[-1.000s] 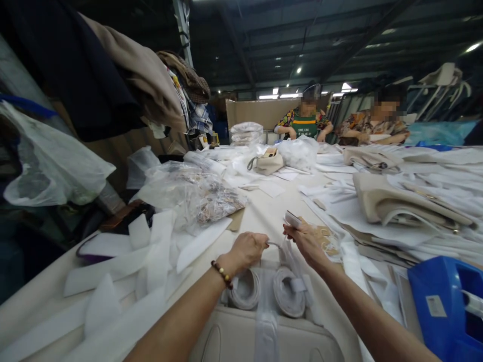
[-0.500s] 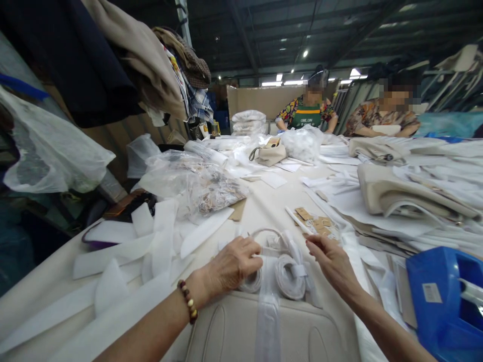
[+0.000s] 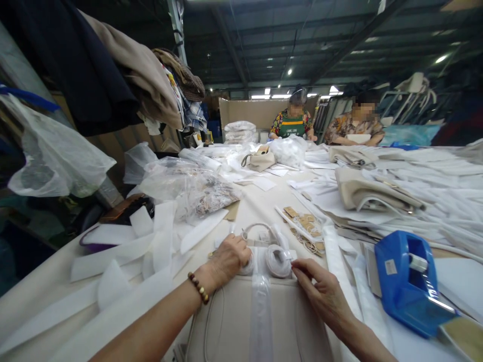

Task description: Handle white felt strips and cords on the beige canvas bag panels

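A beige handbag [image 3: 230, 322] lies before me, a clear plastic strip [image 3: 260, 317] running down its middle. At its far edge are a wrapped coil [image 3: 278, 261] in white foam on the right and a similar roll [image 3: 248, 265] on the left, partly covered by my hand. Behind them arches a thin handle [image 3: 260, 225]. My left hand [image 3: 231, 257] is closed, its curled fingers on the left roll. My right hand [image 3: 317, 284] pinches at the bag's far right corner, just beside the right coil; what lies between its fingertips is too small to make out.
White foam strips [image 3: 124, 256] and a plastic bag of small parts [image 3: 196, 193] lie left. Brown paper tags [image 3: 304, 226] sit beyond my right hand. A blue tape dispenser [image 3: 403, 281] and stacked beige bags [image 3: 372, 193] stand right. Two co-workers sit across the table.
My right hand has come down and nearer to the bag's right corner, its fingertips now together beside the coil. My left hand stays at the left roll. The view has turned slightly right.
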`<state>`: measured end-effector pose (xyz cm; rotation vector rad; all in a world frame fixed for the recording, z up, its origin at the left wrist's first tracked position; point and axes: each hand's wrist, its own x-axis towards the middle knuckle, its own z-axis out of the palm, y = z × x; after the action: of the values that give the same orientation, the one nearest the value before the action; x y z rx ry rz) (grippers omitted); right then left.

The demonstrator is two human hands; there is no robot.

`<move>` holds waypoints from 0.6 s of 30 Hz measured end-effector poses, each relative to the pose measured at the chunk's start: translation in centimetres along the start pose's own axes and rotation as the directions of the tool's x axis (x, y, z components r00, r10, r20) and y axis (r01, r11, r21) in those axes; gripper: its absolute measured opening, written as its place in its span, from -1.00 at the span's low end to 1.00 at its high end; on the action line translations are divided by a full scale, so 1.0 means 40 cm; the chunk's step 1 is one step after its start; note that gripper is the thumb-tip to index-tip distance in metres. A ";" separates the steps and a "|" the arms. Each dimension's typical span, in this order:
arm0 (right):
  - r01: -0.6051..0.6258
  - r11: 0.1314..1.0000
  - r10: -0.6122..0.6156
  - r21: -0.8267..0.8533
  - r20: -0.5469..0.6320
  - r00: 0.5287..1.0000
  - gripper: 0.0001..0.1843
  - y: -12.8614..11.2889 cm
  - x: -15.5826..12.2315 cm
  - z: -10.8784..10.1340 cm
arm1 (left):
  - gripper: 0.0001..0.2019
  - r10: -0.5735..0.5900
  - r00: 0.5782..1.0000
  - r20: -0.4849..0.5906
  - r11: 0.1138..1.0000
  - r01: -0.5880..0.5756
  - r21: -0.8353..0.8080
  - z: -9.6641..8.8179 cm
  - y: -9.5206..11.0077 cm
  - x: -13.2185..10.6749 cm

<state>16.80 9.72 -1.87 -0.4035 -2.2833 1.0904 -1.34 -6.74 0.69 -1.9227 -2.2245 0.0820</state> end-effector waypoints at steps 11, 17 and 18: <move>-0.096 0.994 0.093 -0.057 -0.058 0.994 -0.68 0.000 -0.001 -0.010 | -0.72 -0.363 0.931 -0.047 0.902 0.338 -0.271 -0.037 0.003 -0.055; -0.571 0.815 0.555 0.097 0.150 0.818 -0.10 0.027 -0.131 -0.006 | -0.23 -0.695 0.686 0.216 0.359 0.591 -0.723 0.009 0.058 -0.244; -0.604 0.787 0.579 0.124 0.189 0.793 -0.06 0.034 -0.149 0.005 | -0.17 -0.715 0.633 0.298 0.227 0.612 -0.757 0.023 0.073 -0.258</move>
<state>21.44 7.52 -5.20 -1.0561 -2.1980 1.6639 2.72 -16.37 -1.88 -0.8276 -3.0631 -1.4036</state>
